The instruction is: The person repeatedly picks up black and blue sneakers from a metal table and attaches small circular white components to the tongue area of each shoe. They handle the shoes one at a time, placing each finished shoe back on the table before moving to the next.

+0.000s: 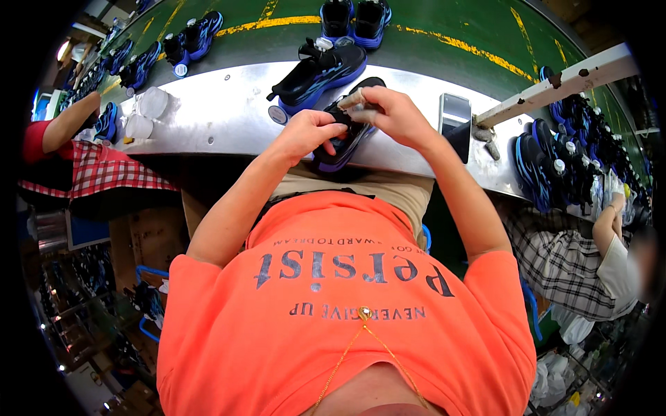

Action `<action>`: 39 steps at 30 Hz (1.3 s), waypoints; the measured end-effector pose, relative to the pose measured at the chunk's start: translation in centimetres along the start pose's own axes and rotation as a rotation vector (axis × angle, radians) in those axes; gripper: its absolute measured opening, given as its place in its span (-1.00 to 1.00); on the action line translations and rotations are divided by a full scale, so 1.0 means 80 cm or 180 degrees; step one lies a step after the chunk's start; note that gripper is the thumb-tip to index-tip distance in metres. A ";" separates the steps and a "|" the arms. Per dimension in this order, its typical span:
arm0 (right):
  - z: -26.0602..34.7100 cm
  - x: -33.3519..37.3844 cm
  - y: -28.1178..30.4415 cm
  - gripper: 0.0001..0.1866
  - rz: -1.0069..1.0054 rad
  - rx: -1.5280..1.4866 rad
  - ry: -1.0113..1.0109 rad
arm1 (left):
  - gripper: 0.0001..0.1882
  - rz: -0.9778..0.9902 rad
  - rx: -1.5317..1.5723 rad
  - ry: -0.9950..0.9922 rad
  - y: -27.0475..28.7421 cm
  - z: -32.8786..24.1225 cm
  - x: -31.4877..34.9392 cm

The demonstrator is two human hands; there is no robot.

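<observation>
A black and blue sneaker (333, 161) stands at the metal bench's near edge, directly in front of me. My left hand (309, 135) grips its upper near the opening, thumb and forefinger closed and other fingers reaching inside. Over the laced front, my right hand (397, 114) has its fingers bent together, with pale coverings on some fingertips. Whatever is between the right fingers is too small and blurred to make out. Just beyond, a second black and blue sneaker (316, 78) lies on the bench, a round white tag (278, 115) beside its heel.
A phone (455, 125) lies right of my hands, by a white metal post (555, 87). White round containers (153, 102) stand left. The green conveyor (444, 21) carries a pair of sneakers (355, 19). More sneakers (555, 163) crowd the right; co-workers' arms (71, 125) show at both sides.
</observation>
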State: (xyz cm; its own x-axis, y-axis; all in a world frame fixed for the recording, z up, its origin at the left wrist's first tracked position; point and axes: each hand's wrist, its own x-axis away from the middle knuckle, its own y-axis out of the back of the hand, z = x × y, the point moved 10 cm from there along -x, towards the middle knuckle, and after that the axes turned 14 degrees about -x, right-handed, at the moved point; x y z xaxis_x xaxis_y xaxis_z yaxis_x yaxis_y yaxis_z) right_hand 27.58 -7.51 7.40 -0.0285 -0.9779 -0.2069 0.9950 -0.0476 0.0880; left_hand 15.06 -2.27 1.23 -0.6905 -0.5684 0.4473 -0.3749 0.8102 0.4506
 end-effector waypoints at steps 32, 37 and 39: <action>-0.037 -0.009 0.006 -0.47 -0.0034 0.0956 -0.1445 | -0.75 0.0276 0.1003 0.0751 -0.028 0.009 0.022; -0.017 -0.013 0.006 -0.56 0.0182 0.0299 -0.0908 | -0.77 0.0397 0.0776 0.0898 -0.019 -0.008 0.026; -0.034 -0.007 0.005 -0.53 -0.0049 0.0576 -0.1329 | -0.77 0.0351 0.0872 0.0887 -0.022 -0.003 0.023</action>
State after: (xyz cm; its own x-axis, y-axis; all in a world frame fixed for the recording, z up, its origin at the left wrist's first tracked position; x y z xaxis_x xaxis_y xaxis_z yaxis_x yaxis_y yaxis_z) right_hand 28.29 -6.40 4.88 -0.1163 -0.9733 0.1978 0.9624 -0.0612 0.2645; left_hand 14.56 -4.76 1.46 -0.5558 -0.4624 0.6908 -0.4849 0.8553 0.1825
